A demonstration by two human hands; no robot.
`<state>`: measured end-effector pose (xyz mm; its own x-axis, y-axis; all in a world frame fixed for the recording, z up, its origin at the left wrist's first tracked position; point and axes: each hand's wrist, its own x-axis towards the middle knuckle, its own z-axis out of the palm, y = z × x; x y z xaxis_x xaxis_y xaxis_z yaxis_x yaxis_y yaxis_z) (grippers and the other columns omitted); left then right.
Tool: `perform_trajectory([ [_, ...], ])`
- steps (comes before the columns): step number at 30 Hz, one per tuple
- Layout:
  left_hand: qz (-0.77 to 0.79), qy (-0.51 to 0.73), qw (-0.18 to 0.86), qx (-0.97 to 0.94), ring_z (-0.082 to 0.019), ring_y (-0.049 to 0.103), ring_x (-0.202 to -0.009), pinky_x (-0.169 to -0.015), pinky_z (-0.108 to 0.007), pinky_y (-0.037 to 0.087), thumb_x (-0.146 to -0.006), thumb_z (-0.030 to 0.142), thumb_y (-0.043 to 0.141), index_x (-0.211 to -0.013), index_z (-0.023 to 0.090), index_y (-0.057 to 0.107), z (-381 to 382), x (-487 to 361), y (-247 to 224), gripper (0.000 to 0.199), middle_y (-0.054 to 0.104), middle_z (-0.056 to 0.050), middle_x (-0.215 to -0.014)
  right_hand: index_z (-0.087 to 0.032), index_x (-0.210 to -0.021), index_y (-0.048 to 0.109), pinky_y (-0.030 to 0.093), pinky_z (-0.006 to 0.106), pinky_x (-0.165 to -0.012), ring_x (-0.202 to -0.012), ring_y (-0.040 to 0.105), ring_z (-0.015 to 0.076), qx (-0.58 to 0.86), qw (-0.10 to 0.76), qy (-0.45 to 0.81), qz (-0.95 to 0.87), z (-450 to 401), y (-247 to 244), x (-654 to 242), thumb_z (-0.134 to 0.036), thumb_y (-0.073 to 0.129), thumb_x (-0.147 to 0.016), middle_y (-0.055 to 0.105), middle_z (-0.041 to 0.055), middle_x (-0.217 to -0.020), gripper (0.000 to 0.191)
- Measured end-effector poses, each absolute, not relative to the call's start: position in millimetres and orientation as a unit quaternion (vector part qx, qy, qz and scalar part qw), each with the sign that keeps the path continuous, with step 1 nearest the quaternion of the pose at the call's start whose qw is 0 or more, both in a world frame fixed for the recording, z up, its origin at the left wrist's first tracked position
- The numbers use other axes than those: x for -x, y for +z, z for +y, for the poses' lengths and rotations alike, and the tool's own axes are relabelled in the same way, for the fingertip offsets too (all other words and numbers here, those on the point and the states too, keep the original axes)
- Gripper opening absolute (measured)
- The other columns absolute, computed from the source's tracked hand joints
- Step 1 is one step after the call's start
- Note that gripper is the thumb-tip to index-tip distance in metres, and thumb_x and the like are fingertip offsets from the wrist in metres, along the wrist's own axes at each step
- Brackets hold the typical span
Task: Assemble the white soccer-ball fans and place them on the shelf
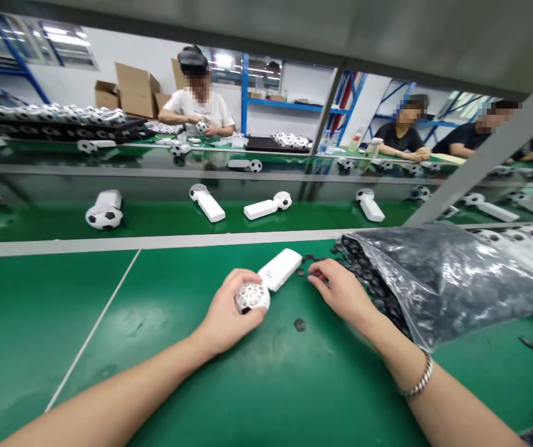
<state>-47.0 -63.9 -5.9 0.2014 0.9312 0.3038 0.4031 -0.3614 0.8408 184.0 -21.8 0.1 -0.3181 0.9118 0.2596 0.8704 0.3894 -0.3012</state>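
My left hand is shut on a white lattice ball shell, and a white rectangular handle extends from it up and to the right. My right hand rests on the green workbench, with its fingertips among small black pentagonal patches. I cannot see anything held in those fingers. A single black patch lies apart, below and left of my right hand. Many more patches spill from a clear plastic bag to the right of that hand.
Beyond a grey rail, a green conveyor belt carries white-handled items with soccer-ball heads. Across it, several people sit working, including one holding a ball. A grey metal strut crosses the upper right.
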Motion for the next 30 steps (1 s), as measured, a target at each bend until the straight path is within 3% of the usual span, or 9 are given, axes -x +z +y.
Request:
perform_trajectory([
  [10, 0.514, 0.42, 0.3, -0.685, -0.019, 0.05, -0.096, -0.086, -0.032, 0.039, -0.066, 0.017, 0.056, -0.092, 0.02, 0.049, -52.1, 52.4, -7.5, 0.027, 0.047, -0.003, -0.102, -0.021, -0.092, 0.062, 0.041, 0.03, -0.078, -0.094, 0.053, 0.0212, 0.531, 0.098, 0.056, -0.84, 2.6, 5.9, -167.8, -0.019, 0.047, -0.083, 0.059, 0.0068, -0.093, 0.017],
  [21, 0.464, 0.384, 0.344, -0.72, -0.017, 0.048, -0.096, -0.086, -0.03, 0.037, -0.065, 0.011, 0.054, -0.094, 0.021, 0.048, -53.2, 58.2, -6.0, 0.031, 0.045, -0.003, -0.104, -0.018, -0.092, 0.059, 0.042, 0.024, -0.072, -0.078, 0.056, 0.014, 0.541, 0.097, 0.146, -0.822, 23.1, 0.6, -179.6, -0.015, 0.057, -0.074, 0.058, 0.0044, -0.086, 0.018],
  [24, 0.455, 0.387, 0.351, -0.721, -0.017, 0.049, -0.095, -0.084, -0.029, 0.038, -0.067, 0.018, 0.058, -0.095, 0.021, 0.048, -51.8, 58.8, -7.6, 0.029, 0.045, -0.003, -0.104, -0.018, -0.081, 0.06, 0.042, 0.024, -0.069, -0.071, 0.055, 0.0134, 0.536, 0.094, 0.158, -0.824, 24.2, 4.2, -187.6, -0.016, 0.059, -0.072, 0.057, 0.0026, -0.079, 0.01],
  [27, 0.457, 0.393, 0.347, -0.719, -0.018, 0.049, -0.094, -0.083, -0.029, 0.039, -0.067, 0.025, 0.062, -0.095, 0.021, 0.049, -48.9, 58.1, -10.1, 0.031, 0.045, -0.004, -0.103, -0.018, -0.075, 0.059, 0.041, 0.025, -0.067, -0.067, 0.053, 0.0127, 0.53, 0.139, 0.162, -0.82, 20.1, 12.1, -190.7, -0.02, 0.056, -0.075, 0.056, 0.0012, -0.076, 0.003],
  [30, 0.463, 0.39, 0.338, -0.721, -0.017, 0.05, -0.093, -0.082, -0.028, 0.039, -0.067, 0.021, 0.061, -0.095, 0.021, 0.049, -47.2, 57.0, -10.4, 0.031, 0.045, -0.003, -0.102, -0.019, -0.08, 0.059, 0.042, 0.025, -0.067, -0.071, 0.054, 0.0132, 0.487, 0.251, 0.218, -0.807, 6.9, 21.7, -180.8, -0.025, 0.055, -0.078, 0.059, 0.0007, -0.079, 0.007],
])
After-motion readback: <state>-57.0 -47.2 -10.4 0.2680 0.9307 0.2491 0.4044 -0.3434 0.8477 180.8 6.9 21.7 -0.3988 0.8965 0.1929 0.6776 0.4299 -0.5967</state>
